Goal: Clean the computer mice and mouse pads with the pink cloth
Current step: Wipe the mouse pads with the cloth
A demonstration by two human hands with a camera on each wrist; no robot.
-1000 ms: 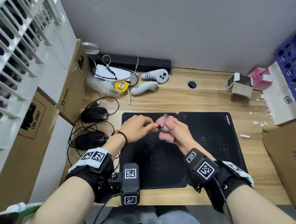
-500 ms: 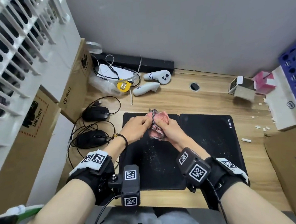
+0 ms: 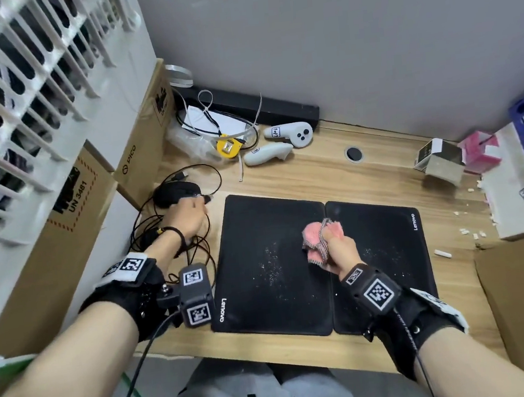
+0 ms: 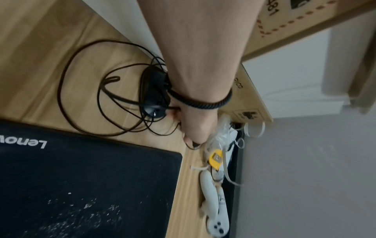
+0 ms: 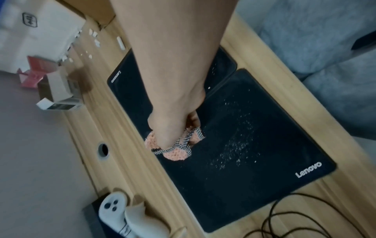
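Right hand (image 3: 339, 248) grips bunched pink cloth (image 3: 317, 241) over the mouse pads' (image 3: 270, 261) seam. Left hand (image 3: 189, 218), at 9 o'clock, closes on a black mouse (image 4: 153, 93), seen only by the left wrist camera, long axis along the forearm.

A wooden desk (image 3: 331, 172) stands against a plain grey wall (image 3: 350, 36).
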